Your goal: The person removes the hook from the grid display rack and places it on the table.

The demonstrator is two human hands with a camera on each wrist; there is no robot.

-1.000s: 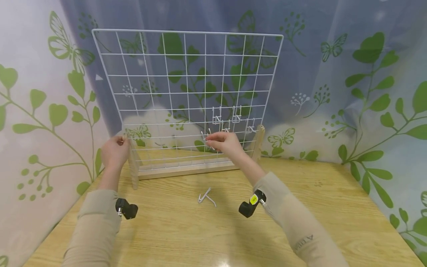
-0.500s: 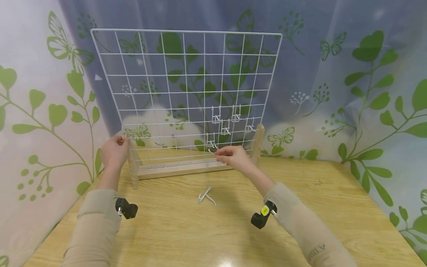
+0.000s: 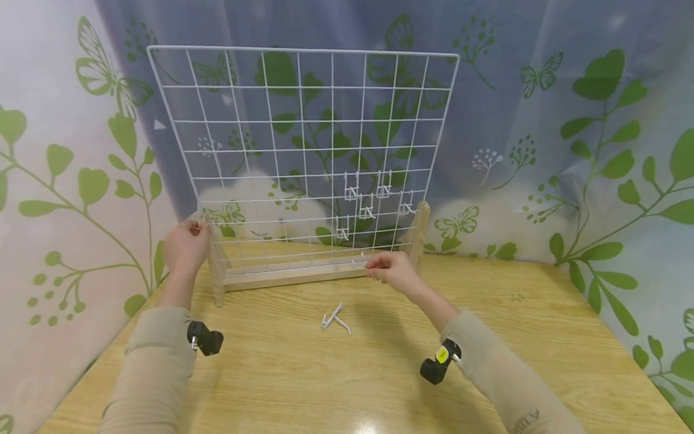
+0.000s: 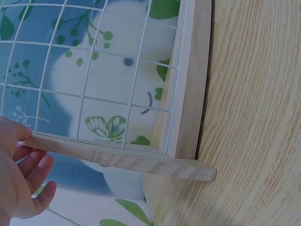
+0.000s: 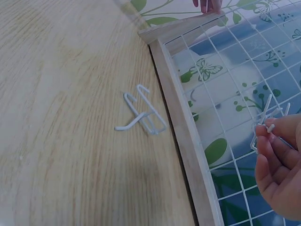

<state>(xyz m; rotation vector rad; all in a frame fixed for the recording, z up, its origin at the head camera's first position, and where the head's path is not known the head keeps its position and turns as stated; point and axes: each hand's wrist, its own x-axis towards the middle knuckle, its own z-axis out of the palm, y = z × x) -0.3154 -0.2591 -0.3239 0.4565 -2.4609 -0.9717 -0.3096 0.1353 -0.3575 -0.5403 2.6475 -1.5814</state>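
My left hand (image 3: 187, 248) pinches the upper end of the left wooden post (image 4: 127, 157) of the stand between thumb and finger; its other fingers hang loosely curled in the left wrist view. My right hand (image 3: 396, 274) pinches a white wire hook (image 5: 254, 142) in front of the lower right of the white wire grid panel (image 3: 303, 149). The prongs point up past my fingertips; the rest is covered by them. Several like hooks hang on the grid's right half, the lowest being a hook (image 3: 343, 232) just left of my right hand.
One loose white hook (image 3: 335, 317) lies on the wood-grain table (image 3: 293, 374) in front of the stand. The grid stands in a wooden base bar (image 3: 293, 277) with a right post (image 3: 418, 232). A leaf-printed curtain (image 3: 504, 199) hangs behind.
My right hand has moved down and to the right, away from the grid, with the hook between its fingers. The lowest hanging hook has come into full view. My left hand keeps its place.
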